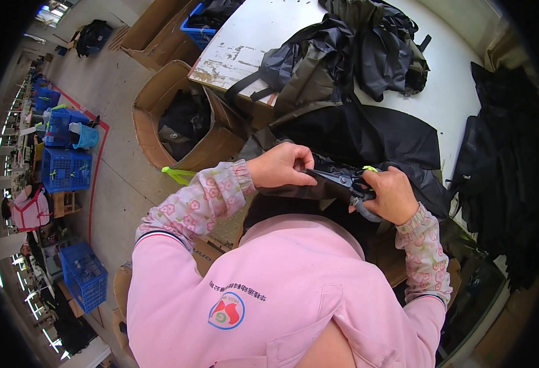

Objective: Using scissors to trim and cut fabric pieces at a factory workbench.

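Observation:
My right hand (391,194) is closed around a pair of scissors (338,178), whose metal blades point left toward my other hand. The handles are mostly hidden by my fingers and grey wrapping. Thumb and fingers of my left hand (280,165) pinch the edge of a black and olive fabric piece (368,132), close to the blade tips. Whether a thread lies between the blades is too small to tell. The fabric piece drapes over the near edge of the white table (453,113) and hangs down in front of me. A bit of yellow-green shows beside my right hand.
More black and olive bags (325,58) lie heaped farther back on the table. An open cardboard box (143,122) with dark goods stands left of it. Dark fabric (496,165) hangs at the right. Blue crates (67,170) and a person in pink (30,208) are farther left.

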Tool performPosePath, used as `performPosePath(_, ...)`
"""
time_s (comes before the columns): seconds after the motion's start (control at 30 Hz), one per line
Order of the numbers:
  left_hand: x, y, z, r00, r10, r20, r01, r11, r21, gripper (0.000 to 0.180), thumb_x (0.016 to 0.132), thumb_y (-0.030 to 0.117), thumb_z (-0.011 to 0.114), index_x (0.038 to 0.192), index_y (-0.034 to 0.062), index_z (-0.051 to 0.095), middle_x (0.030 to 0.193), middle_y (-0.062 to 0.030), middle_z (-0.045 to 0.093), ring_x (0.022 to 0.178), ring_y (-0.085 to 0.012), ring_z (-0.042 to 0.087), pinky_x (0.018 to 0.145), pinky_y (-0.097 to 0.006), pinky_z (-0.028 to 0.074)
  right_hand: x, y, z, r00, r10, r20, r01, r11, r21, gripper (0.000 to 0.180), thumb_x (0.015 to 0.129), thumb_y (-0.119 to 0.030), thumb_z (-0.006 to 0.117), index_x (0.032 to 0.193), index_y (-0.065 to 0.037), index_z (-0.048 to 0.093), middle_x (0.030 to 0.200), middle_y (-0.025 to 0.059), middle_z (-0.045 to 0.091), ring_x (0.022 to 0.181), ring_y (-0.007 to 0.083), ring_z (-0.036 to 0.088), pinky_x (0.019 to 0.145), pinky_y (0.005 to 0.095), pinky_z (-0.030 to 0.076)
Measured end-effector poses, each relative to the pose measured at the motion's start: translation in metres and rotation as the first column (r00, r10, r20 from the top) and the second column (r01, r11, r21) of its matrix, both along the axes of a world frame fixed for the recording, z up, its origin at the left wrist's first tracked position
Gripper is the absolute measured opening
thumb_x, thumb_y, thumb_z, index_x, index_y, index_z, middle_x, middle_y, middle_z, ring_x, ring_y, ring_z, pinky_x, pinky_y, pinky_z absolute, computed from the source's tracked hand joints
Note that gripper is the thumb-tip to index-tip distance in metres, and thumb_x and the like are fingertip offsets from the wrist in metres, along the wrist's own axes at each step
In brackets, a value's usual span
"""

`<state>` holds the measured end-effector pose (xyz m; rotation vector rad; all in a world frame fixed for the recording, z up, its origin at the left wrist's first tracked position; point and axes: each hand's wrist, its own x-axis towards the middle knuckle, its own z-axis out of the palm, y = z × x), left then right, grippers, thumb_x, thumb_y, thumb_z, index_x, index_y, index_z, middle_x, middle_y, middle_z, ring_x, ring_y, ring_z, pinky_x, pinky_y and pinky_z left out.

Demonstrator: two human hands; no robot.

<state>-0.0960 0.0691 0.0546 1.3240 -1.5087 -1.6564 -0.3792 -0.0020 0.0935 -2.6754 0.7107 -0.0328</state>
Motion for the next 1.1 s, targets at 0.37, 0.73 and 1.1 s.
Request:
performPosePath(0.37,-0.010,-0.001,0.020,0.957,0.042,0.286,0.099,0.882,-0.461,0.029,0.074,0.012,0.078,0.077,0.0058,0.050,0.073,-0.0027,0.048,0.063,-0.0167,0.048,0.059,-0.029,0.040,0.012,0.017,-0.023,0.933,-0.225,0.282,0.096,0.908,0.408,0.021,0.073,-0.002,0.073,0.088,0.000,0.058,0.076,0.0161,0.059,0.070,0.0366,0.059,0.062,0.0361,0.047)
performPosePath(0.73,-0.004,-0.001,0.017,0.957,0.035,0.287,0.090,0.906,-0.413,0.031,0.073,0.018,0.078,0.072,0.0054,0.050,0.074,-0.0104,0.054,0.067,-0.0285,0.054,0.061,-0.038,0.042,-0.006,0.006,0.005,0.978,-0.074,0.193,0.057,0.994,0.093,0.048,0.061,-0.034,0.086,0.086,-0.005,0.056,0.075,0.0089,0.061,0.068,0.0304,0.059,0.062,0.0376,0.039)
performPosePath(1.1,-0.008,-0.004,0.018,0.961,0.012,0.278,0.101,0.916,-0.389,0.035,0.072,0.015,0.080,0.072,0.0073,0.046,0.070,-0.0066,0.050,0.064,-0.0213,0.048,0.056,-0.033,0.038,-0.002,-0.007,0.023,0.995,-0.013,0.099,0.018,0.998,-0.054,0.039,0.056,-0.018,0.080,0.086,-0.008,0.056,0.077,0.0063,0.060,0.076,0.0270,0.061,0.066,0.0383,0.040)
